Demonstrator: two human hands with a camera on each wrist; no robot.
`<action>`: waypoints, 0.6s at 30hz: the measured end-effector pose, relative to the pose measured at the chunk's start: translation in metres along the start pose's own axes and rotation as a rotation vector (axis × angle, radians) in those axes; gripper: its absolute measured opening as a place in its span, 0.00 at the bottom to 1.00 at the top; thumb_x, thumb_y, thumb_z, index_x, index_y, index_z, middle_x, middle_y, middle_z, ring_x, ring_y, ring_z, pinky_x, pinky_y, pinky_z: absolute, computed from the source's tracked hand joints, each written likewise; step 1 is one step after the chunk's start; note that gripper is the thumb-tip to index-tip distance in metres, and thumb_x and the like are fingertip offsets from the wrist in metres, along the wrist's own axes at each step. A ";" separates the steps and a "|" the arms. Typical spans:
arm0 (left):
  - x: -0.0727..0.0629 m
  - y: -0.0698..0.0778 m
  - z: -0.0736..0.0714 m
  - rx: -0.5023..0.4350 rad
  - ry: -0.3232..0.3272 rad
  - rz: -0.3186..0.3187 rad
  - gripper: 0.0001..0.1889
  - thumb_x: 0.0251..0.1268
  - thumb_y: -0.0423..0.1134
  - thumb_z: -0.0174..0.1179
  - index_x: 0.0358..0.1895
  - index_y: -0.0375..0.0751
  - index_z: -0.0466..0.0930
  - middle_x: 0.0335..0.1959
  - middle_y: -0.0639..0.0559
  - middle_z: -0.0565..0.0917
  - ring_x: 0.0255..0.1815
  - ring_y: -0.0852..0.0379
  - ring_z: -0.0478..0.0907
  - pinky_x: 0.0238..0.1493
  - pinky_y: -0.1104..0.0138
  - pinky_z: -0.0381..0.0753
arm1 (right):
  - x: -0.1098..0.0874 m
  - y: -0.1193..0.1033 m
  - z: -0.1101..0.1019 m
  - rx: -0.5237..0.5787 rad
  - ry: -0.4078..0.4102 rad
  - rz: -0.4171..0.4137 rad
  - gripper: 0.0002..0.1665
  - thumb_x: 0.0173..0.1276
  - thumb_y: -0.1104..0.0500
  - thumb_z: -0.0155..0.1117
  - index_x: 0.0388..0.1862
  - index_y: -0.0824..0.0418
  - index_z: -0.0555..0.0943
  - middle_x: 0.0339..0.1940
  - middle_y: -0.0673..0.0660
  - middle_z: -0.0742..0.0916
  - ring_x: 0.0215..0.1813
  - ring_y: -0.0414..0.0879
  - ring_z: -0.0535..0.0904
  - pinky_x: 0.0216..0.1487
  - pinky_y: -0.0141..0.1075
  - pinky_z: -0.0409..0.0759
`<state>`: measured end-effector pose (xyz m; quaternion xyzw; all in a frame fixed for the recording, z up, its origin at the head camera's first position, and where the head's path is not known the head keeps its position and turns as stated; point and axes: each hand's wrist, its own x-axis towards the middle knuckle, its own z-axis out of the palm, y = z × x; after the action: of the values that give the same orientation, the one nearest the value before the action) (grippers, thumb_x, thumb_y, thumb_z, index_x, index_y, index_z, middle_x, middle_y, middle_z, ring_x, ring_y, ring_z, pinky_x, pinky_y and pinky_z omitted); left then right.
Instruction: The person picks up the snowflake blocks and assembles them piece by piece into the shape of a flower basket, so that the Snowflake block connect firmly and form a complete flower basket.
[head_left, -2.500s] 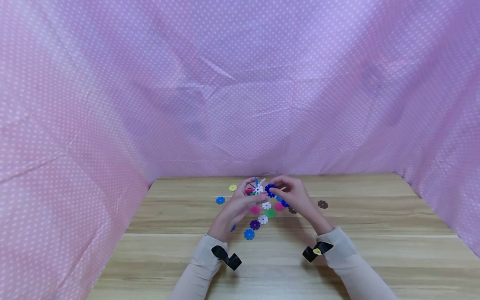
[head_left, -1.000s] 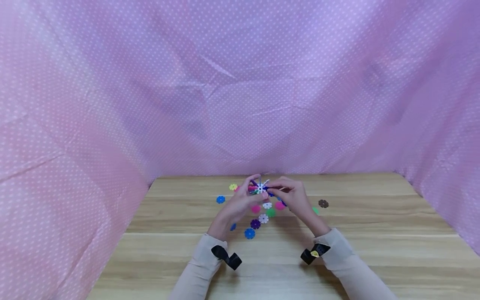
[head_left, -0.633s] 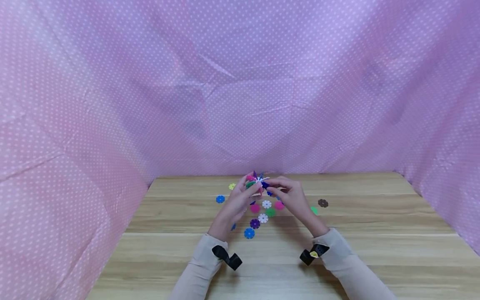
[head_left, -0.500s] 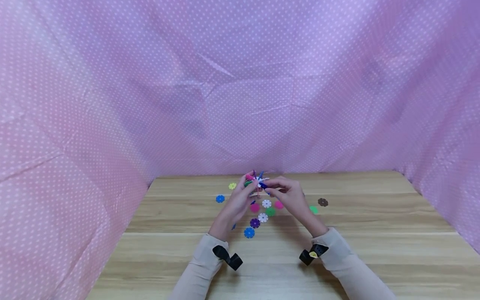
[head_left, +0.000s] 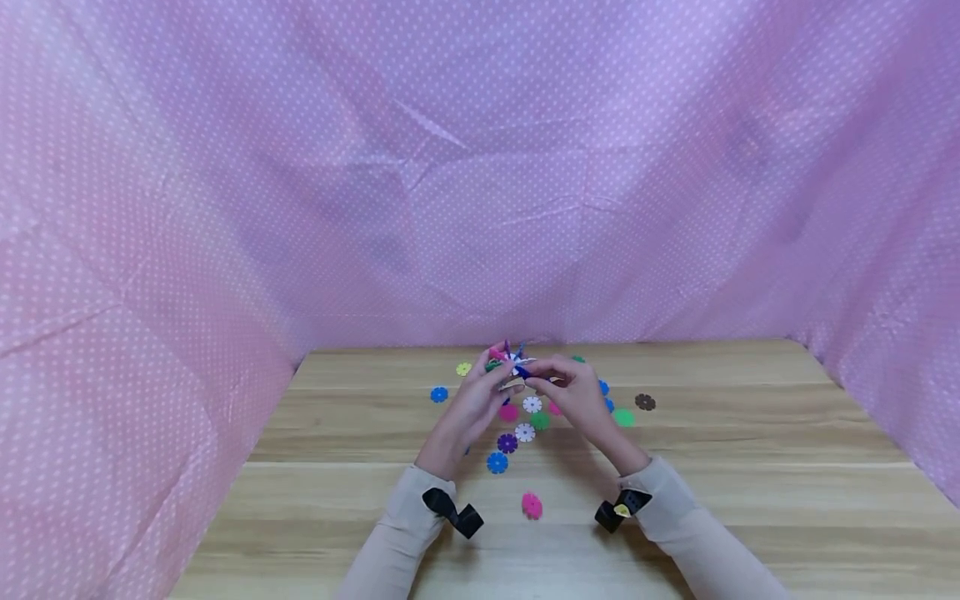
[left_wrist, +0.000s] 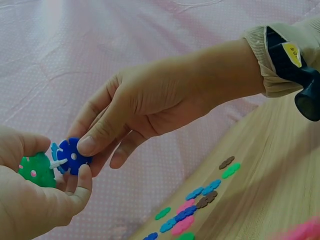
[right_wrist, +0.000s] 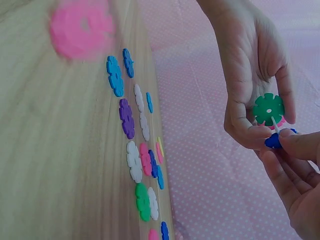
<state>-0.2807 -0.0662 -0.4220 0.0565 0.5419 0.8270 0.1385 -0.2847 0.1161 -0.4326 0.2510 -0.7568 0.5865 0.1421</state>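
Observation:
My left hand (head_left: 472,406) holds a cluster of notched snowflake discs over the table's far part. A white disc (head_left: 513,364) sits at its centre, with purple, pink and blue ones standing out around it; a green disc (right_wrist: 265,102) faces the right wrist camera. My right hand (head_left: 576,397) pinches a dark blue disc (left_wrist: 76,158) between thumb and fingers at the near right side of the cluster, right at a white disc's edge. Fingers hide part of the cluster. A loose pink disc (head_left: 532,506), blurred in the right wrist view, shows between my forearms.
Loose discs lie on the wooden table (head_left: 337,500) below my hands, among them a purple disc (head_left: 507,443), a light blue disc (head_left: 497,462) and a light green disc (head_left: 624,417). A brown disc (head_left: 645,402) lies farther right. Pink dotted cloth (head_left: 480,208) surrounds the table.
My right hand has brought the dark blue disc against the cluster, which has tilted and risen slightly. A pink disc has newly appeared between my forearms, away from the cluster.

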 end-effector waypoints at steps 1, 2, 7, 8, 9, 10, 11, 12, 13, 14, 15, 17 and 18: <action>0.000 0.000 0.000 0.002 -0.001 -0.004 0.29 0.82 0.36 0.46 0.80 0.45 0.51 0.74 0.36 0.64 0.70 0.47 0.68 0.75 0.55 0.67 | 0.000 0.000 0.000 0.000 -0.005 0.004 0.08 0.64 0.68 0.72 0.42 0.68 0.88 0.41 0.65 0.91 0.36 0.48 0.88 0.37 0.31 0.88; 0.000 0.000 0.000 0.002 -0.001 -0.010 0.29 0.82 0.36 0.46 0.80 0.45 0.51 0.74 0.37 0.64 0.71 0.47 0.68 0.75 0.54 0.66 | 0.000 0.000 -0.001 -0.001 -0.009 0.007 0.08 0.64 0.68 0.72 0.42 0.68 0.88 0.41 0.65 0.91 0.36 0.48 0.88 0.37 0.31 0.88; 0.000 -0.001 -0.001 0.009 -0.006 -0.008 0.29 0.82 0.36 0.46 0.80 0.44 0.50 0.72 0.39 0.66 0.70 0.47 0.68 0.75 0.54 0.66 | 0.001 -0.002 -0.002 -0.013 -0.017 0.006 0.08 0.65 0.68 0.72 0.43 0.67 0.88 0.41 0.64 0.91 0.37 0.48 0.88 0.38 0.31 0.88; 0.000 -0.001 -0.001 0.013 -0.010 -0.004 0.29 0.82 0.36 0.46 0.80 0.43 0.50 0.71 0.40 0.67 0.70 0.47 0.68 0.75 0.54 0.66 | 0.001 -0.002 -0.002 -0.013 -0.016 0.003 0.08 0.65 0.68 0.72 0.43 0.67 0.88 0.41 0.64 0.91 0.37 0.47 0.88 0.38 0.31 0.87; 0.000 -0.001 -0.001 0.015 -0.012 -0.003 0.29 0.82 0.37 0.46 0.80 0.43 0.50 0.70 0.41 0.67 0.69 0.47 0.68 0.74 0.55 0.67 | 0.001 -0.002 -0.003 -0.014 -0.015 -0.003 0.08 0.64 0.68 0.72 0.43 0.67 0.88 0.41 0.64 0.91 0.37 0.46 0.88 0.38 0.30 0.87; 0.000 -0.001 -0.002 0.019 -0.014 -0.001 0.29 0.82 0.37 0.46 0.80 0.43 0.50 0.70 0.41 0.68 0.69 0.48 0.69 0.73 0.55 0.68 | 0.001 -0.002 -0.003 -0.014 -0.015 -0.008 0.08 0.64 0.68 0.72 0.43 0.67 0.88 0.41 0.65 0.91 0.37 0.45 0.88 0.38 0.30 0.87; 0.000 0.000 -0.002 0.020 -0.014 -0.002 0.29 0.82 0.37 0.46 0.80 0.43 0.51 0.69 0.42 0.68 0.68 0.49 0.70 0.73 0.56 0.68 | 0.002 -0.002 -0.003 -0.012 -0.016 -0.012 0.08 0.64 0.68 0.72 0.43 0.68 0.88 0.41 0.65 0.91 0.37 0.44 0.87 0.38 0.30 0.87; 0.000 0.000 -0.002 0.020 -0.014 -0.002 0.29 0.82 0.37 0.46 0.80 0.43 0.51 0.69 0.42 0.68 0.67 0.50 0.71 0.72 0.57 0.69 | 0.002 -0.001 -0.003 -0.012 -0.016 -0.015 0.08 0.64 0.68 0.72 0.43 0.68 0.88 0.41 0.65 0.91 0.38 0.43 0.87 0.38 0.29 0.87; 0.000 0.000 -0.002 0.022 -0.016 -0.001 0.29 0.82 0.37 0.46 0.80 0.42 0.50 0.69 0.42 0.68 0.65 0.52 0.72 0.72 0.57 0.69 | 0.002 -0.001 -0.004 -0.012 -0.016 -0.016 0.08 0.64 0.68 0.72 0.43 0.68 0.88 0.41 0.65 0.91 0.38 0.40 0.87 0.38 0.29 0.87; 0.001 0.000 -0.002 0.024 -0.013 0.001 0.29 0.82 0.36 0.47 0.80 0.41 0.51 0.69 0.41 0.69 0.64 0.54 0.73 0.72 0.57 0.70 | 0.002 -0.001 -0.004 -0.011 -0.017 -0.015 0.08 0.64 0.68 0.72 0.43 0.68 0.88 0.41 0.65 0.91 0.38 0.39 0.87 0.39 0.29 0.87; 0.001 0.000 -0.002 0.021 -0.007 0.000 0.29 0.81 0.35 0.48 0.79 0.41 0.53 0.68 0.42 0.70 0.62 0.55 0.75 0.72 0.57 0.71 | 0.002 0.000 -0.005 -0.012 -0.017 -0.014 0.08 0.65 0.68 0.72 0.43 0.68 0.88 0.41 0.65 0.91 0.38 0.38 0.86 0.39 0.28 0.86; 0.002 0.000 -0.003 0.020 0.008 0.000 0.29 0.79 0.33 0.50 0.78 0.40 0.54 0.65 0.44 0.71 0.58 0.57 0.77 0.73 0.56 0.71 | 0.002 0.000 -0.006 -0.011 -0.018 -0.012 0.08 0.65 0.68 0.71 0.43 0.68 0.88 0.41 0.65 0.91 0.39 0.37 0.86 0.40 0.28 0.86; 0.003 -0.001 -0.003 0.019 0.016 0.001 0.28 0.79 0.32 0.51 0.77 0.40 0.55 0.62 0.45 0.72 0.57 0.58 0.78 0.73 0.55 0.71 | 0.003 0.000 -0.007 -0.013 -0.015 -0.016 0.08 0.65 0.68 0.71 0.43 0.68 0.88 0.41 0.65 0.91 0.38 0.38 0.86 0.39 0.28 0.86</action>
<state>-0.2840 -0.0678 -0.4241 0.0517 0.5508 0.8223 0.1333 -0.2878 0.1220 -0.4296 0.2604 -0.7597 0.5785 0.1428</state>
